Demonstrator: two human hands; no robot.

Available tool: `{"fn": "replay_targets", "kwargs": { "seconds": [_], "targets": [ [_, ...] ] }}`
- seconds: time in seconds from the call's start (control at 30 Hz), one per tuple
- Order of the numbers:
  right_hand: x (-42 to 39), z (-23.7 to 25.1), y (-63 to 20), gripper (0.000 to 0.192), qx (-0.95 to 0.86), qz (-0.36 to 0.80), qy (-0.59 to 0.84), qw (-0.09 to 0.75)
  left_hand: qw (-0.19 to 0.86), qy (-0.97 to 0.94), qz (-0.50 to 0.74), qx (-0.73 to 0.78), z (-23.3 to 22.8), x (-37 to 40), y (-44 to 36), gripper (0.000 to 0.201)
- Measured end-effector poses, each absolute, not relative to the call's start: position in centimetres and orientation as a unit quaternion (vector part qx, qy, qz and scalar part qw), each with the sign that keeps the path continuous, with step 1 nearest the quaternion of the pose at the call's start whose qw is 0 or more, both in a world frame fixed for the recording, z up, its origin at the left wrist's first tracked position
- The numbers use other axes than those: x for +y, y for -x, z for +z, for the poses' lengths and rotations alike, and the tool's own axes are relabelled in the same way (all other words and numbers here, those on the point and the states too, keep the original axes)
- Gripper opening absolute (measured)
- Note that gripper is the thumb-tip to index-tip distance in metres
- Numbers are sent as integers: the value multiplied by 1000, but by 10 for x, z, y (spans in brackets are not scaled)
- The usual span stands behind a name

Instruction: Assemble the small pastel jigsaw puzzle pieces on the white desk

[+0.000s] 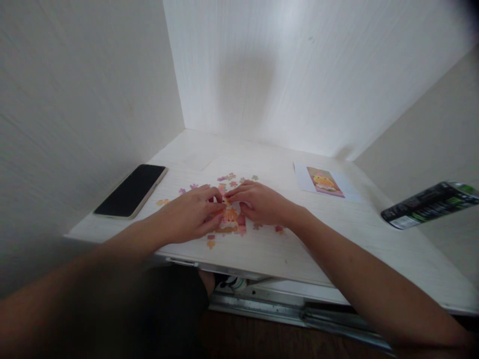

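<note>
A partly joined jigsaw puzzle (pixel 229 218) in orange and pink lies on the white desk, between my two hands. My left hand (pixel 194 210) comes over it from the left, its fingers curled and pressed to a puzzle piece near the top. From the right, my right hand (pixel 260 202) meets it there, index finger and thumb bent around the same spot. Fingertips cover most of that piece. Loose puzzle pieces lie about the hands: purple ones (pixel 193 186) behind the left, an orange one (pixel 211 244) in front, a reddish one (pixel 279 229) beside my right wrist.
A black-screened phone (pixel 132 190) lies at the desk's left side. Toward the back right is a picture card (pixel 325 182) of a yellow figure. A dark can (pixel 430 203) with green marks stands at the right. White panels enclose the desk (pixel 258 254) on three sides.
</note>
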State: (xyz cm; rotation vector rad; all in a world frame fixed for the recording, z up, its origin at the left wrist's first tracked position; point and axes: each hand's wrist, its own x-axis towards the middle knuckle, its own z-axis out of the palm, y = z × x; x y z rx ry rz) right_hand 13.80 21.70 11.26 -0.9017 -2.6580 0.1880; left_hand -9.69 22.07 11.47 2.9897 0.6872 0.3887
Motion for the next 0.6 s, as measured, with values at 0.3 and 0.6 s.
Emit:
{"fn": "replay_targets", "kwargs": {
  "seconds": [0.3, 0.6],
  "targets": [
    [220, 99, -136, 41, -880, 49, 432, 193, 57, -938, 181, 290, 107, 239, 103, 38],
    [221, 97, -136, 31, -870, 63, 431, 230, 90, -943, 133, 291, 106, 235, 100, 41]
  ]
}}
